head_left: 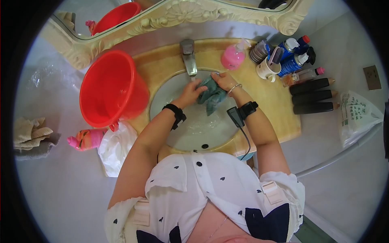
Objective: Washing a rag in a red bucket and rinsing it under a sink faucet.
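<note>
From where I stand, the right hand (223, 80) is bent closed over the upper end of a wet-looking green cloth (213, 97), its fingers gathered on the fabric. The left hand (189, 92) is half curled, its fingertips against the cloth's left edge; I can't tell whether they pinch it or only touch it. The cloth is bunched between the two hands, and its loose end hangs down nearer the person than the fingers, over the pale basin (178, 135). Just beyond the left hand is the metal faucet (188, 56). A pink pump bottle (233, 59) stands on the yellow tabletop (272, 107) just beyond the right hand, with a white mug (265, 72) farther to that hand's right. Well to the left of the left hand sits a big red bucket (109, 91), tilted in my view.
</note>
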